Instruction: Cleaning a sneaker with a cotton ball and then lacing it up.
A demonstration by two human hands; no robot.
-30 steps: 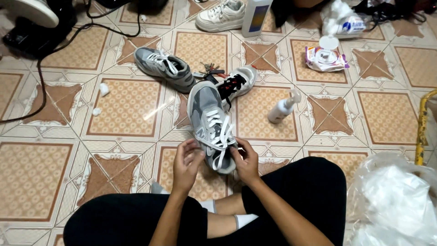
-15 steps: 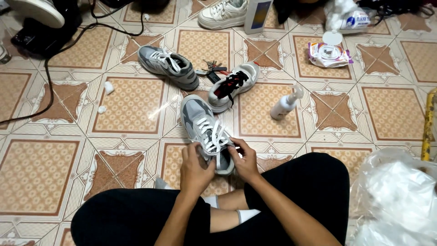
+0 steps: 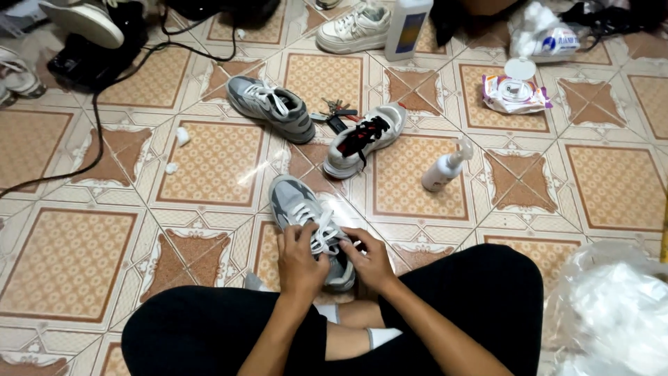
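Grey sneaker [image 3: 300, 216] lay lower-centre of frame, long axis running up-left, toe away. Both hands at its laces: left hand [image 3: 301, 259] and right hand [image 3: 370, 260] pinched white laces [image 3: 325, 238], equally near.

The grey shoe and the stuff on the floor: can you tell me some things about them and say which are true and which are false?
1. Both hands, left hand and right hand, are on the laces of the grey shoe. True.
2. The white spray bottle stands upright. False: it lies on its side.
3. The white shoe with black laces is on the person's foot. False: it sits on the floor.
4. Keys lie between two shoes. True.
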